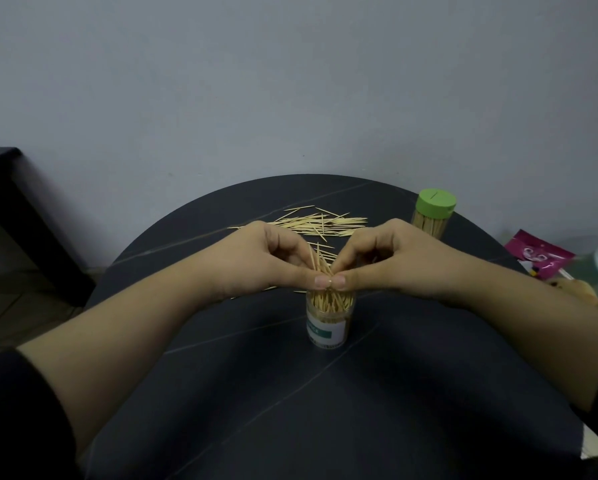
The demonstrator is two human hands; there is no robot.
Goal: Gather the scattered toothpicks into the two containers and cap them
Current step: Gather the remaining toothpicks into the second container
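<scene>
- Left hand (256, 261): fingers curled, thumb and fingertips pinched on the near side of a bundle of toothpicks (321, 263); placed just left of the container mouth.
- Right hand (394, 261): fingers curled likewise, pinched on the same bundle from the right; the two thumb tips are met at the front of it. Both hands are equally near the mouth.
- Bundle of toothpicks: held close to upright, long axis tilted a little, upper tips fanned above the thumbs. The lower ends are directed straight down at the open container (328, 323). Whether they are already inside the rim cannot be told, since the thumbs cover that spot.
- Open container: clear, labelled, upright on the table (325, 410), directly beneath the grip, partly filled with upright toothpicks. No cap for it is seen.
- Relation governing the next move, as judged: the bundle is aligned over the mouth, so a straight downward release is called for, with the fanned tips drawn together first so that none is caught on the rim.
- Scattered toothpicks (322, 221): a loose heap laid flat, mostly crosswise, just beyond the hands; not yet gathered.
- Second container (429, 226): upright at the far right of the table, filled, with its green cap (435, 202) on.
- Pink packet (536, 254): beside the table at the right edge.
</scene>
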